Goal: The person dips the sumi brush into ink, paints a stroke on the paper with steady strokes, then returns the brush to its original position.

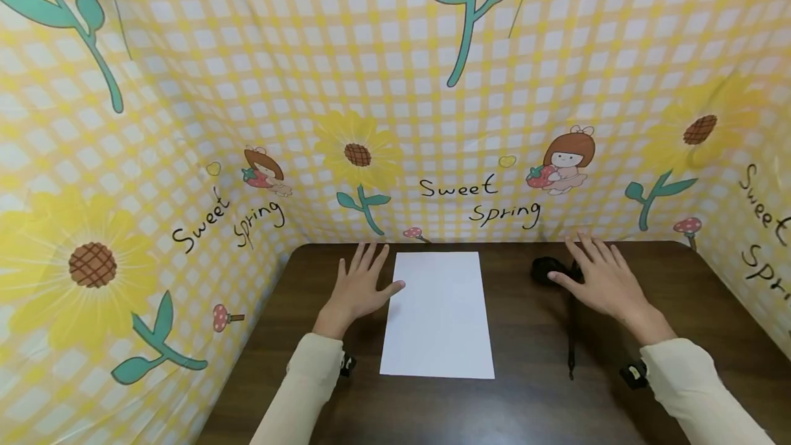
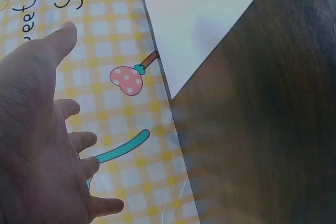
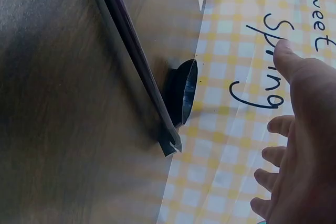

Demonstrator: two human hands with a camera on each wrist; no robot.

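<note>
A blank white sheet of paper (image 1: 437, 318) lies on the dark table. My left hand (image 1: 360, 286) is held over the table at its left, fingers straight and spread, holding nothing. In the head view its thumb overlaps the paper's left edge. To the right, my right hand (image 1: 608, 287) has its fingers spread too and grips nothing. Below and left of it is a small black round dish (image 3: 179, 93). A slim dark stick (image 3: 134, 51), like a brush handle, has one end beside the dish and runs toward the near side of the table. In the head view the right hand partly covers both.
The dark wooden table (image 1: 519, 397) has rounded far corners. A yellow checked cloth (image 1: 395, 101) with printed flowers and lettering stands as a wall behind it and on both sides. Each wrist carries a small black device near the cream sleeves (image 1: 686, 369).
</note>
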